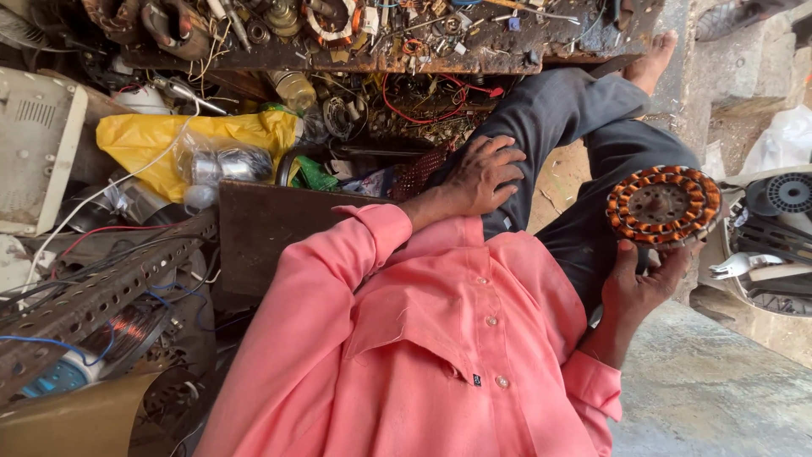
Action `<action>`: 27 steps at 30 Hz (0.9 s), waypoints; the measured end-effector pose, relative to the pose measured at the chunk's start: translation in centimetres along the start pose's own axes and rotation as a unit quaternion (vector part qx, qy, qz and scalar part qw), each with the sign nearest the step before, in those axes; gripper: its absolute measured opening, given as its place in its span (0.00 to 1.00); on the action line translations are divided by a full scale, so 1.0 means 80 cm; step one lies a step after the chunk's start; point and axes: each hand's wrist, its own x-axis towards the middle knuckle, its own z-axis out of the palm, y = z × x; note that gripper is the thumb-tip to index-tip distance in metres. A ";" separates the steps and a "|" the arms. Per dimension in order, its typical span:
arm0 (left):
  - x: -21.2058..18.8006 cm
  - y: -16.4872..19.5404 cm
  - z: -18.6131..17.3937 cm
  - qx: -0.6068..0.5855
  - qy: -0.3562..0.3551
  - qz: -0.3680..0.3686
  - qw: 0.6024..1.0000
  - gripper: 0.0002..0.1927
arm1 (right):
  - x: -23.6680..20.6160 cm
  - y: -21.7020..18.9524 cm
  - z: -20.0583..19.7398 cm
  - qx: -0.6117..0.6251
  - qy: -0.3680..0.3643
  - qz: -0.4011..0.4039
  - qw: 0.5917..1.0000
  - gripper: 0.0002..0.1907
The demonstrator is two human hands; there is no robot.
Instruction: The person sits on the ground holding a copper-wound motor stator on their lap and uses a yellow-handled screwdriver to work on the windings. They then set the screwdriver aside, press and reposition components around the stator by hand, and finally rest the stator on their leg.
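Observation:
My right hand point(636, 292) grips the lower edge of a round motor stator point(663, 205) with orange copper windings around a grey metal core, held up beside my grey-trousered leg point(575, 110). The left hand point(480, 176) lies flat on my left thigh, fingers apart, holding nothing. My pink shirt point(440, 355) fills the bottom of the view. One bare foot point(653, 59) shows at the top.
A cluttered workbench point(474, 55) with wires, coils and small parts runs along the top. On the left lie a yellow plastic bag point(152, 140), a perforated metal angle bar point(93, 296), a copper wire spool point(127, 330) and a dark board point(262, 224). Fan parts point(774, 228) sit at right.

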 end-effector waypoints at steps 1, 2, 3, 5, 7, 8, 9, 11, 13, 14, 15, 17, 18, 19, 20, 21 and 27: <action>0.000 0.001 0.000 -0.001 0.000 0.002 1.000 0.12 | 0.002 -0.003 -0.003 0.005 -0.008 0.019 1.000 0.28; 0.001 0.001 -0.001 0.000 0.002 0.005 1.000 0.12 | 0.006 -0.005 -0.005 0.013 -0.016 0.035 0.999 0.26; 0.002 0.001 -0.002 0.005 0.004 0.005 1.000 0.12 | 0.010 -0.005 -0.006 0.022 -0.024 0.051 0.998 0.24; 0.003 0.002 -0.002 0.005 0.004 -0.001 1.000 0.11 | 0.011 -0.006 -0.012 0.033 -0.029 0.043 0.998 0.23; 0.004 0.003 -0.001 -0.001 0.004 -0.003 1.000 0.11 | 0.011 -0.001 -0.014 0.038 -0.030 0.024 0.999 0.20; 0.004 0.003 0.000 -0.005 0.002 -0.003 1.000 0.11 | 0.010 0.002 -0.015 0.037 -0.029 0.011 0.999 0.18; 0.004 0.003 0.002 -0.009 0.005 -0.003 1.000 0.11 | 0.007 0.003 -0.017 0.034 -0.027 0.002 0.999 0.17; 0.002 0.002 0.004 -0.019 0.008 -0.001 1.000 0.11 | 0.006 0.006 -0.018 0.017 -0.016 0.029 0.999 0.16; 0.001 0.002 0.005 -0.028 0.018 0.001 0.999 0.12 | 0.011 0.003 -0.023 0.069 -0.013 0.066 0.995 0.15; 0.001 0.001 0.006 -0.030 0.026 0.007 0.999 0.12 | 0.018 0.002 -0.025 0.133 -0.015 0.085 0.987 0.14; 0.002 0.001 0.006 -0.027 0.022 0.008 0.999 0.12 | 0.026 -0.001 -0.026 0.199 -0.018 0.100 0.975 0.14; 0.002 0.003 0.007 -0.026 0.014 0.007 1.000 0.12 | 0.041 -0.011 -0.040 0.253 -0.034 0.139 0.957 0.15; 0.003 0.003 0.007 -0.029 0.015 0.007 0.999 0.12 | 0.048 -0.015 -0.046 0.279 -0.043 0.158 0.946 0.16; 0.004 0.004 0.007 -0.033 0.017 0.006 0.999 0.12 | 0.055 -0.018 -0.052 0.288 -0.062 0.175 0.940 0.17; 0.005 0.005 0.008 -0.036 0.019 0.004 0.999 0.12 | 0.062 -0.020 -0.057 0.297 -0.081 0.192 0.932 0.19; 0.006 0.006 0.010 -0.033 0.019 0.003 0.999 0.12 | 0.066 -0.021 -0.062 0.308 -0.100 0.209 0.923 0.21; 0.005 0.002 0.018 -0.032 0.022 -0.007 0.999 0.11 | 0.057 -0.009 -0.061 0.298 -0.084 0.190 0.932 0.21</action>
